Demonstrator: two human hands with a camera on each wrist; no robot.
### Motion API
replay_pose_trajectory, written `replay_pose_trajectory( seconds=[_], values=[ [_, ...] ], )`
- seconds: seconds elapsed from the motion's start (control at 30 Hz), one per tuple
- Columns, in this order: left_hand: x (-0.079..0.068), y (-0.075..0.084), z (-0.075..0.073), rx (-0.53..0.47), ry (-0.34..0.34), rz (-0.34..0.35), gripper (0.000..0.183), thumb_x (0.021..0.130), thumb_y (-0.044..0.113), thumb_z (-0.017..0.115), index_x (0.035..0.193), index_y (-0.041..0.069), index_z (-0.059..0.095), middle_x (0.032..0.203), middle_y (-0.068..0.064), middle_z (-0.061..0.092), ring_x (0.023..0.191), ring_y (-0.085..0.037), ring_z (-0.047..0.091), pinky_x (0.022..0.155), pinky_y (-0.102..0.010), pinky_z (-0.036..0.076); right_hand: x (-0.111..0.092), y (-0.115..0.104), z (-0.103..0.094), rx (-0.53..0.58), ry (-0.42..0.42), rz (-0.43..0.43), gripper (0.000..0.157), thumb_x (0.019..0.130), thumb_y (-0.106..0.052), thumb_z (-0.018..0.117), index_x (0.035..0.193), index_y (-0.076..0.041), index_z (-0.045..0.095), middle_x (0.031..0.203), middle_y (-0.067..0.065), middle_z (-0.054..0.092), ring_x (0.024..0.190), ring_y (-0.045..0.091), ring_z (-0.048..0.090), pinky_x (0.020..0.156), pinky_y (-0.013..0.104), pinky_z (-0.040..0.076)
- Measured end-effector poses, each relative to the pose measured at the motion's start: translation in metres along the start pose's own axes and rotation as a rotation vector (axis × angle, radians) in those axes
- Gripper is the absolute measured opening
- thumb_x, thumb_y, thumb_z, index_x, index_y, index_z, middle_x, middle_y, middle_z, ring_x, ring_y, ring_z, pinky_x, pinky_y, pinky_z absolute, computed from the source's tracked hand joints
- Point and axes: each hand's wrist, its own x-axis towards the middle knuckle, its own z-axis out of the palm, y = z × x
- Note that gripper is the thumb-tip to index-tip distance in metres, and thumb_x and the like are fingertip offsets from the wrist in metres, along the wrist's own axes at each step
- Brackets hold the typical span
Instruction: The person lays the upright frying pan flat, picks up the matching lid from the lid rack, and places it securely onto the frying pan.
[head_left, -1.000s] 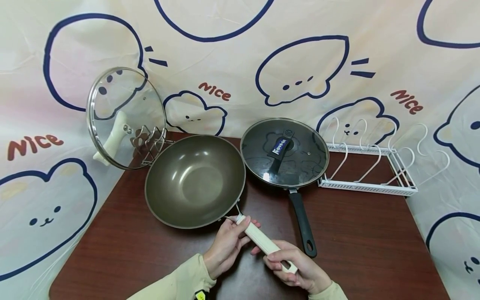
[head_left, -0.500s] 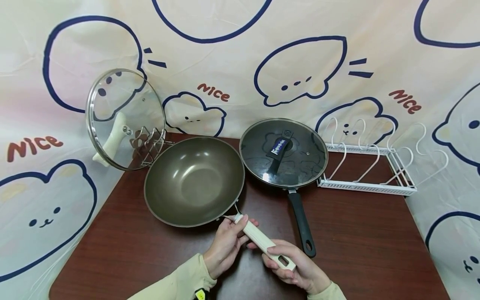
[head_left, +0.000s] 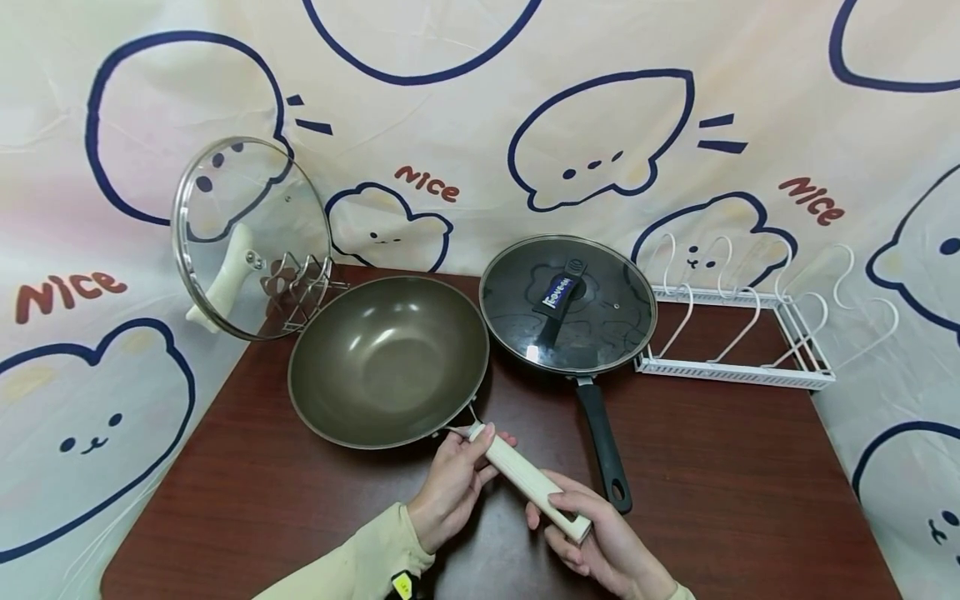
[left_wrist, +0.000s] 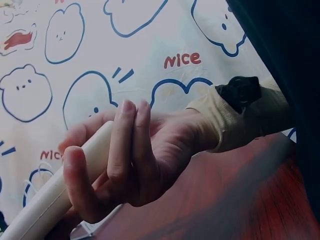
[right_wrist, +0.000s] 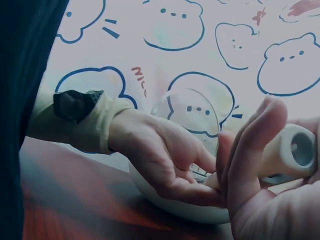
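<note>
A wok (head_left: 387,367) with a brown-grey inside lies at mid-table, its cream handle (head_left: 517,471) pointing toward the front right. My left hand (head_left: 452,487) grips that handle close to the wok, thumb on top and fingers beneath. At the handle's far end my right hand (head_left: 600,537) holds it loosely, the thumb on its upper side and other fingers under and beside it. The right wrist view shows the hollow end of the handle (right_wrist: 295,152) by the right hand's raised fingers (right_wrist: 255,142). Part of the left hand's grip is hidden there.
Right of the wok sits a black-handled frying pan (head_left: 603,442) under a glass lid (head_left: 600,292). A white wire rack (head_left: 738,375) stands at the right rear. At left, another glass lid (head_left: 292,225) with a cream knob leans upright in a metal stand (head_left: 300,287).
The right hand has loosened its fingers and shifted slightly down and right along the handle end. The wok's near rim has risen slightly in the head view. The left hand keeps its hold.
</note>
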Motion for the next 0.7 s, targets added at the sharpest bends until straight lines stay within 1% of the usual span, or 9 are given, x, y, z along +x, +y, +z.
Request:
replay_pose_trajectory(
  seconds=[0.07, 0.17, 0.27, 0.33, 0.53, 0.7],
  values=[
    [0.000, -0.001, 0.000, -0.002, 0.003, 0.005, 0.031, 0.109, 0.018, 0.054, 0.126, 0.002, 0.033, 0.106, -0.006, 0.069, 0.106, -0.013, 0.071, 0.094, -0.030, 0.058, -0.002, 0.001, 0.003, -0.009, 0.032, -0.001, 0.042, 0.112, -0.017, 0.033, 0.153, -0.010, 0.038, 0.112, 0.002, 0.068, 0.058, 0.003, 0.055, 0.048, 0.018, 0.041],
    [0.001, -0.002, 0.001, -0.011, 0.005, 0.010, 0.031, 0.108, 0.018, 0.054, 0.126, 0.002, 0.033, 0.107, -0.007, 0.068, 0.106, -0.014, 0.071, 0.095, -0.030, 0.058, -0.003, 0.003, 0.006, -0.020, 0.072, -0.028, 0.043, 0.112, -0.018, 0.034, 0.154, -0.010, 0.036, 0.116, 0.003, 0.069, 0.060, 0.003, 0.056, 0.050, 0.018, 0.044],
    [0.001, -0.003, 0.002, -0.024, 0.004, 0.018, 0.031, 0.108, 0.017, 0.055, 0.125, 0.003, 0.034, 0.106, -0.006, 0.068, 0.106, -0.014, 0.071, 0.094, -0.030, 0.058, -0.003, 0.006, 0.009, -0.007, 0.105, -0.066, 0.042, 0.112, -0.017, 0.034, 0.154, -0.011, 0.037, 0.119, 0.005, 0.070, 0.062, 0.002, 0.058, 0.053, 0.017, 0.047],
    [0.002, -0.003, 0.003, -0.029, 0.007, 0.022, 0.031, 0.108, 0.017, 0.056, 0.124, 0.003, 0.034, 0.105, -0.006, 0.069, 0.105, -0.013, 0.071, 0.092, -0.029, 0.058, -0.003, 0.008, 0.011, 0.015, 0.110, -0.093, 0.042, 0.112, -0.015, 0.032, 0.153, -0.011, 0.039, 0.121, 0.006, 0.070, 0.065, 0.003, 0.060, 0.057, 0.016, 0.050],
    [0.005, -0.004, 0.004, -0.036, 0.033, 0.003, 0.033, 0.108, 0.017, 0.056, 0.127, 0.002, 0.034, 0.110, -0.009, 0.066, 0.104, -0.013, 0.070, 0.093, -0.028, 0.058, -0.002, 0.014, 0.013, 0.112, 0.052, -0.182, 0.044, 0.112, -0.012, 0.026, 0.153, -0.010, 0.041, 0.128, 0.009, 0.067, 0.078, 0.009, 0.064, 0.073, 0.019, 0.055],
    [0.007, -0.004, 0.005, -0.032, 0.029, -0.003, 0.036, 0.107, 0.018, 0.057, 0.129, 0.001, 0.033, 0.116, -0.012, 0.064, 0.106, -0.014, 0.069, 0.094, -0.029, 0.057, -0.002, 0.017, 0.013, 0.175, 0.019, -0.224, 0.044, 0.113, -0.013, 0.022, 0.153, -0.009, 0.041, 0.132, 0.010, 0.065, 0.086, 0.011, 0.066, 0.078, 0.020, 0.057]
  ],
)
